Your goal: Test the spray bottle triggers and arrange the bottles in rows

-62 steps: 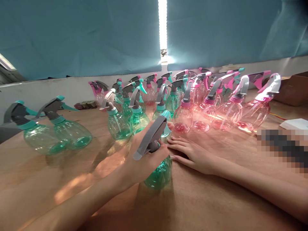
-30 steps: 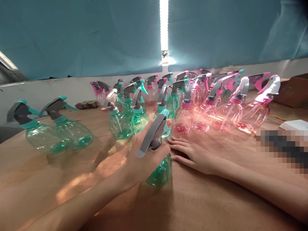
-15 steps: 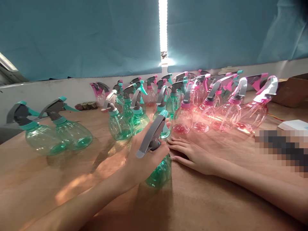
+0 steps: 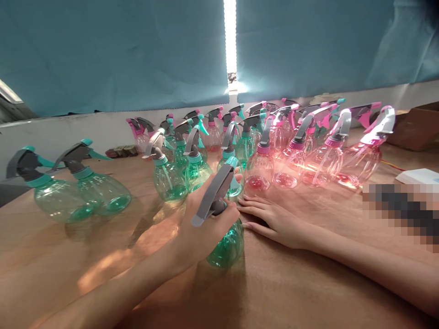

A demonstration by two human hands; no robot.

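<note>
A green spray bottle [image 4: 225, 249] with a grey head and a teal nozzle stands on the table in front of me. My left hand [image 4: 202, 219] is wrapped around its neck, just under the grey head, and the palm hides the collar. To the right of that bottle, my right hand [image 4: 267, 218] lies flat on the table with its fingers stretched out and nothing in it. Its fingertips come close to the bottle; whether they touch it I cannot tell. Right behind my hands stand another green spray bottle [image 4: 169, 180] and a pink spray bottle [image 4: 259, 171].
Several green and pink spray bottles crowd the back of the brown table [image 4: 291, 292]. Two green bottles [image 4: 104, 189] stand at the left. A cardboard box [image 4: 414, 130] and a white object [image 4: 418, 176] are at the right. A bright light strip [image 4: 230, 41] hangs behind.
The view has shifted very slightly. My left hand keeps its hold on the green spray bottle, and my right hand stays flat in the same place.
</note>
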